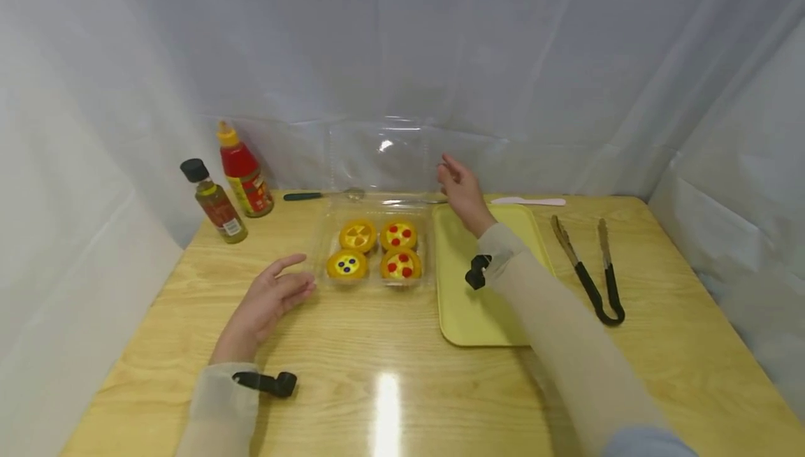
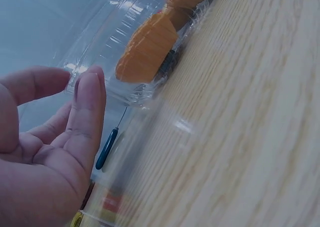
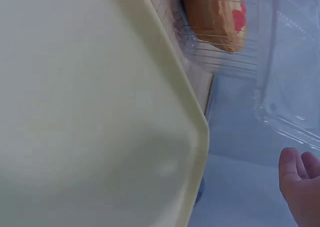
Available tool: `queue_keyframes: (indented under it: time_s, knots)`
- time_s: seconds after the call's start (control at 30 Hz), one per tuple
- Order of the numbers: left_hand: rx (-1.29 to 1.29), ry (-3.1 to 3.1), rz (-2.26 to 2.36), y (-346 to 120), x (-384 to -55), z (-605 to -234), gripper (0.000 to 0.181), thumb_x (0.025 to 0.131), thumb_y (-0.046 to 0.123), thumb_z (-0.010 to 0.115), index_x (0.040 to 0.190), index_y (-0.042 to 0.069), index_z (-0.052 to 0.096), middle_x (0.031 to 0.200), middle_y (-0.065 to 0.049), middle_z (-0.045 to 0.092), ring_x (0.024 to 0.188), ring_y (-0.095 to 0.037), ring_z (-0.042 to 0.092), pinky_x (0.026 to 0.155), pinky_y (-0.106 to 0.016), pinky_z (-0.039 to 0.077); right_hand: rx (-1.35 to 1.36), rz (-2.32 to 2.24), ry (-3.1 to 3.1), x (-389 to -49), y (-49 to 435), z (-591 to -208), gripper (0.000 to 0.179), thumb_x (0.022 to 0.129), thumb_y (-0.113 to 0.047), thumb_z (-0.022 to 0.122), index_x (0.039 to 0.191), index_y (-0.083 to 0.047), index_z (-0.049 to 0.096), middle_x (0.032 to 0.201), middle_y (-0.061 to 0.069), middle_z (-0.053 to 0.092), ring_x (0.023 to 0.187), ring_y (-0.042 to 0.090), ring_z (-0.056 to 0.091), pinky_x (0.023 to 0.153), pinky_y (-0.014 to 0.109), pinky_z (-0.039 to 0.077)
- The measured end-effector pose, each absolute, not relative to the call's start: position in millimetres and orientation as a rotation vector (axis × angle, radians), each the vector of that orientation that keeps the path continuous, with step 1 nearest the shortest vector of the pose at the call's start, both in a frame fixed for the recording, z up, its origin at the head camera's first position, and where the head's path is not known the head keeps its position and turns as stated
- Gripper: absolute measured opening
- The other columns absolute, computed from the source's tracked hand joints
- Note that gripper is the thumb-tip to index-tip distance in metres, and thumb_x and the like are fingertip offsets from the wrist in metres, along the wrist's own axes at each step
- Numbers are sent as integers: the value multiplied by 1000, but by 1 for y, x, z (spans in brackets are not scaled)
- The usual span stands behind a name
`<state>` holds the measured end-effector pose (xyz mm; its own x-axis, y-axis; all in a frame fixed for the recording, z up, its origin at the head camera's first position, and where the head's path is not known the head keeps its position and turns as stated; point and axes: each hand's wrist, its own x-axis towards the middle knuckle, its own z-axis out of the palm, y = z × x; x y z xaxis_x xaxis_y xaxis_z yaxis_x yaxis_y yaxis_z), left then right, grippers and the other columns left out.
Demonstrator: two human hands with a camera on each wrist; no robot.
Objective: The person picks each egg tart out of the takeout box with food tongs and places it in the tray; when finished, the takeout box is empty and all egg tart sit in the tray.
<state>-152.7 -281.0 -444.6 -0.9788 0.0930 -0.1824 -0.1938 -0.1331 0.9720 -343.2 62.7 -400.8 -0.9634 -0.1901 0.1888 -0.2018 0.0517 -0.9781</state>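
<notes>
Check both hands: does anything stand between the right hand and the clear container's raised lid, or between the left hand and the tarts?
Nothing visible stands between the right hand and the raised lid. Between the left hand and the tarts stands only the clear container, its transparent wall at the near left corner.
</notes>
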Motion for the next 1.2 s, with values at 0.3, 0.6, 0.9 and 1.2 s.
queue_keyframes:
  time_s: [0.3,0.6,0.9,1.2]
  knots:
    - [-63,1922,2233,-282,-155,-450,65,101,13,59,154,0,23,117,-12,67,103,-16,67,94,-31,52,621,1833,-2370,-314,101,-383,53,104,-30,52,153,-15,37,147,13,47,128,29,51,103,45,45]
    - [-33,1883,2290,-282,-156,-456,64,101,13,59,154,0,25,115,-9,66,104,-17,66,93,-30,52,704,1726,-2422,-274,137,-363,56,103,-21,57,154,-14,35,148,13,47,130,29,49,105,45,43]
    - [-78,1855,2324,-279,-154,-456,62,101,14,59,154,2,28,110,-5,67,98,-14,66,88,-28,54,719,1626,-2498,-239,174,-354,57,102,-12,56,153,-2,32,151,20,40,135,38,41,104,52,42]
    - [-110,1843,2326,-280,-155,-458,60,101,14,59,153,2,30,108,-3,69,96,-13,67,86,-28,55,565,1491,-2566,-238,229,-391,62,99,-23,64,154,-15,35,154,10,38,140,33,35,106,57,37]
